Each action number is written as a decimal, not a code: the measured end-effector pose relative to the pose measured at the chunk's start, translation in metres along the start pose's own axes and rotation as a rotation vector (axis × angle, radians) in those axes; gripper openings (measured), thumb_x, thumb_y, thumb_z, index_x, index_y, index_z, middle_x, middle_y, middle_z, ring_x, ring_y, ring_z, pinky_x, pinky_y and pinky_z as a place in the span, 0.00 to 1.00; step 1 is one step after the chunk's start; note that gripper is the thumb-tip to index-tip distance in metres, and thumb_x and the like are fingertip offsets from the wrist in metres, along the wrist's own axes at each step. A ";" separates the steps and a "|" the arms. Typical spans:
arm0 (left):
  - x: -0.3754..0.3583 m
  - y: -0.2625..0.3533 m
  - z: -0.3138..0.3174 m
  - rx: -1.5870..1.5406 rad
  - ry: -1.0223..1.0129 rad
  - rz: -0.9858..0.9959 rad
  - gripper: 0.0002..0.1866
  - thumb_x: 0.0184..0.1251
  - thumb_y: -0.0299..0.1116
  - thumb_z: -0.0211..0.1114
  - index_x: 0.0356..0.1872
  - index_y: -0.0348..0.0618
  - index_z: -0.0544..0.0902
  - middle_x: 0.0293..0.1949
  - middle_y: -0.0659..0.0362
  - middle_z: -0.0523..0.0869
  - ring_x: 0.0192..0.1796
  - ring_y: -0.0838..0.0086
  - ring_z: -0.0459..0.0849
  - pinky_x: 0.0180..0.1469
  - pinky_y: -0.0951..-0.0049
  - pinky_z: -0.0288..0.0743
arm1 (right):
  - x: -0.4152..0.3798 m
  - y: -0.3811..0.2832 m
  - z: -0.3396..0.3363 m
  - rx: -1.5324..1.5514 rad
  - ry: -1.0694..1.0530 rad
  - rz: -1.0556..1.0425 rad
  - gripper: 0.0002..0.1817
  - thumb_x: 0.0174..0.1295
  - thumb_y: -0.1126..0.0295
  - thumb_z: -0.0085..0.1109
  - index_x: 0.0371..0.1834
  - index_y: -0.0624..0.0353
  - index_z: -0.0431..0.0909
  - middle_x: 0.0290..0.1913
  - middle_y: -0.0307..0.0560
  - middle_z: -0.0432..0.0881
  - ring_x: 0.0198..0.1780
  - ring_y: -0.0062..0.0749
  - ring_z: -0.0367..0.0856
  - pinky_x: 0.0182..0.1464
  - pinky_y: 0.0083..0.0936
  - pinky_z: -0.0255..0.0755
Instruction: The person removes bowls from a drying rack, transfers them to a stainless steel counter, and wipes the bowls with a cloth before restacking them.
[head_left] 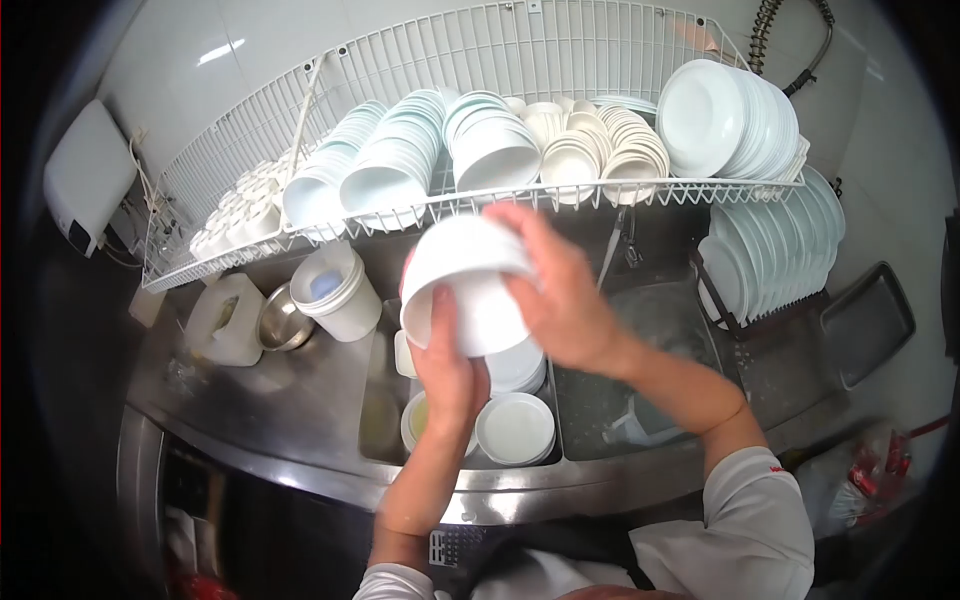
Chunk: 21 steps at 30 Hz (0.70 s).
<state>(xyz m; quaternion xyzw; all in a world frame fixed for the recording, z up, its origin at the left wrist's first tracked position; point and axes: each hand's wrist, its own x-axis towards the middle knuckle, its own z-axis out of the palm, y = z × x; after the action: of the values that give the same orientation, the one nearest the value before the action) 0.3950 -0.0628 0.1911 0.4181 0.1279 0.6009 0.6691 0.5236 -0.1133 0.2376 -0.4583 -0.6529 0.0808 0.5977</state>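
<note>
A white bowl [462, 247] is held up in front of the rack, tilted so its mouth faces down toward me. My left hand [447, 355] grips it from below, thumb over the rim and inside; its other fingers are mostly hidden behind the bowl. On the right side, my right hand [562, 290] clasps the same bowl, fingers on the outer wall and thumb at the rim. Below, the left sink basin [380, 400] contains stacked white dishes [515, 430], partly covered by my left arm. My right forearm crosses above the water-filled right basin [650, 330].
A white wire rack [420, 55] carries stacked bowls [395, 165], small cups [238, 215] and plates [700, 120]. Plates stand upright in a lower holder [735, 320]. On the left counter are a white bucket [350, 305], a metal bowl [284, 322] and a cut plastic jug [222, 322]. A dark tray [868, 325] lies right.
</note>
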 end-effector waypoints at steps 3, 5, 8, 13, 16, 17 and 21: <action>-0.017 -0.016 -0.052 -0.052 0.160 -0.211 0.26 0.73 0.35 0.58 0.67 0.34 0.64 0.59 0.49 0.76 0.59 0.61 0.78 0.60 0.61 0.74 | -0.020 0.015 0.007 -0.126 -0.395 0.112 0.34 0.65 0.64 0.58 0.71 0.63 0.58 0.66 0.64 0.67 0.69 0.48 0.66 0.69 0.35 0.61; -0.028 -0.013 -0.073 -0.080 0.217 -0.308 0.26 0.73 0.36 0.59 0.66 0.35 0.65 0.58 0.49 0.76 0.57 0.60 0.79 0.60 0.60 0.75 | 0.018 -0.013 -0.023 -0.105 -0.549 0.174 0.38 0.62 0.61 0.61 0.73 0.60 0.57 0.69 0.65 0.64 0.71 0.51 0.63 0.71 0.36 0.58; -0.048 -0.011 -0.102 -0.117 0.230 -0.409 0.26 0.72 0.36 0.61 0.65 0.36 0.66 0.56 0.51 0.78 0.57 0.61 0.80 0.61 0.60 0.75 | 0.096 0.022 -0.049 -0.597 -0.250 -0.338 0.42 0.57 0.58 0.66 0.74 0.53 0.58 0.71 0.62 0.63 0.72 0.53 0.62 0.73 0.39 0.56; -0.077 -0.025 -0.136 -0.081 0.251 -0.456 0.24 0.70 0.35 0.63 0.63 0.37 0.69 0.55 0.53 0.79 0.57 0.64 0.80 0.60 0.62 0.75 | 0.194 0.096 -0.052 -0.848 -0.612 -0.034 0.40 0.54 0.67 0.60 0.74 0.51 0.58 0.67 0.65 0.66 0.66 0.55 0.68 0.68 0.39 0.63; -0.095 -0.035 -0.152 -0.058 0.265 -0.518 0.23 0.70 0.35 0.64 0.61 0.37 0.71 0.53 0.54 0.81 0.55 0.66 0.81 0.59 0.63 0.75 | 0.208 0.085 -0.043 -0.888 -0.717 0.130 0.39 0.55 0.67 0.57 0.74 0.51 0.58 0.63 0.68 0.68 0.63 0.59 0.70 0.64 0.40 0.66; -0.100 -0.040 -0.159 -0.043 0.273 -0.544 0.23 0.69 0.35 0.64 0.61 0.37 0.71 0.53 0.54 0.81 0.55 0.66 0.81 0.58 0.64 0.75 | 0.205 0.084 -0.039 -0.927 -0.706 0.134 0.39 0.55 0.66 0.58 0.74 0.51 0.58 0.62 0.68 0.68 0.62 0.60 0.71 0.63 0.41 0.67; -0.115 -0.053 -0.167 -0.097 0.250 -0.584 0.22 0.69 0.34 0.64 0.60 0.36 0.72 0.52 0.53 0.81 0.54 0.67 0.81 0.57 0.65 0.76 | 0.195 0.072 -0.033 -0.883 -0.546 0.220 0.41 0.53 0.60 0.59 0.74 0.52 0.60 0.60 0.71 0.69 0.61 0.65 0.70 0.62 0.47 0.68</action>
<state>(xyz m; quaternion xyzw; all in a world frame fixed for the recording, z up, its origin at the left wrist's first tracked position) 0.2917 -0.0959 0.0121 0.2542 0.2950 0.4354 0.8116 0.6144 0.0484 0.3379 -0.6942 -0.7048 -0.0231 0.1443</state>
